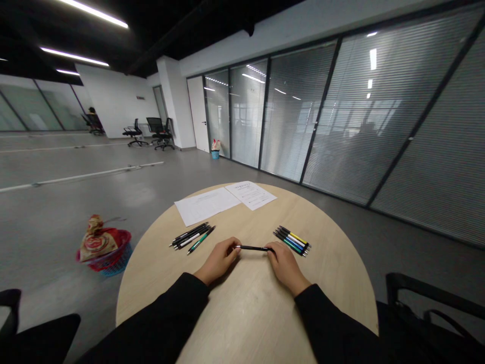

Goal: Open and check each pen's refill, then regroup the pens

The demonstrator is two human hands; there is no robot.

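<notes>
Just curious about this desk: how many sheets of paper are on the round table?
2, at the far side of the round table: one sheet on the left, another sheet to its right. More could lie hidden underneath.

Round pale-wood counter [333,268]: two paper sheets [223,201] at far edge; left pen bundle [191,236], right pen bundle [291,240], both lying flat.

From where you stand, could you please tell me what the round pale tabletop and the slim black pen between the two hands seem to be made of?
The round pale tabletop looks like wood-grain laminate or veneer with a satin finish, judging by its faint streaky grain and soft sheen. The slim black pen is probably smooth plastic, though it is too small to rule out painted metal.
</notes>
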